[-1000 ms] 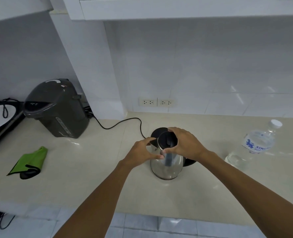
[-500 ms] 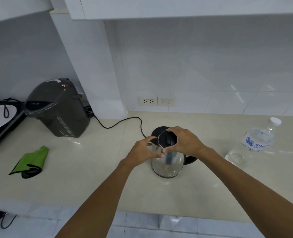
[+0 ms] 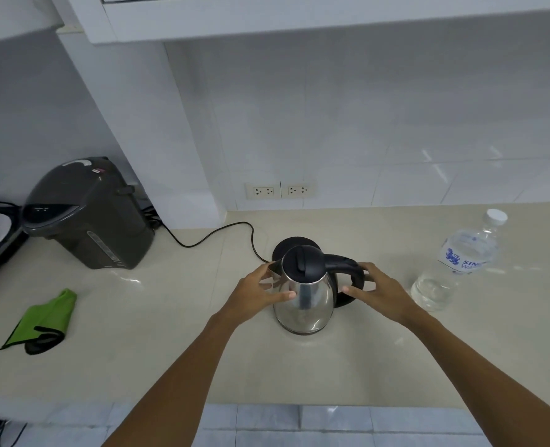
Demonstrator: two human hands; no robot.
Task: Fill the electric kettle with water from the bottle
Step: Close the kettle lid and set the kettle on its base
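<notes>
A stainless steel electric kettle (image 3: 312, 304) with a shut black lid stands on the beige counter (image 3: 170, 333), just in front of its round black base (image 3: 294, 244). My left hand (image 3: 254, 295) presses against the kettle's left side near the spout, thumb across the steel body. My right hand (image 3: 378, 290) wraps the black handle on the kettle's right, fingers behind it and thumb in front. A clear water bottle (image 3: 454, 266) with a white cap and a blue label stands upright to the right of the kettle, apart from both hands.
A dark grey hot-water dispenser (image 3: 86, 214) stands at the back left, its black cord (image 3: 215, 233) running toward the kettle base. A folded green cloth (image 3: 44, 321) lies at the front left. Two wall sockets (image 3: 280, 190) sit behind. The counter's front edge is near my forearms.
My right hand has come off the kettle's lid and moved right onto the handle, leaving the shut lid uncovered. My left hand stays on the kettle's side.
</notes>
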